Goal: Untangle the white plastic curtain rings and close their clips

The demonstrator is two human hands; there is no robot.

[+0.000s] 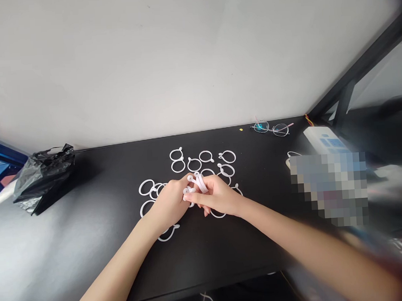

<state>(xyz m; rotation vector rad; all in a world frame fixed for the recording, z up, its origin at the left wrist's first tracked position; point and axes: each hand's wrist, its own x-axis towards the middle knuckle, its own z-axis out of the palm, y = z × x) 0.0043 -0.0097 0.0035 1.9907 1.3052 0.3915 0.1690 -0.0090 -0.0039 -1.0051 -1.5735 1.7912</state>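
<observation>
Several white rings with small eyelets lie on the black table, some to the left and some to the right. My left hand and my right hand meet above them near the middle. The fingers of my right hand are closed on white rings, its thumb pressed to an eyelet. My left hand is curled beside these rings; its fingertips are hidden behind its back. Behind the hands lie loose rings, and another ring rests to the left.
A crumpled black plastic bag sits at the far left. Eyeglasses lie near the wall at the back right. A white power strip and a blurred, pixelated object are at the right. The table's front edge runs below.
</observation>
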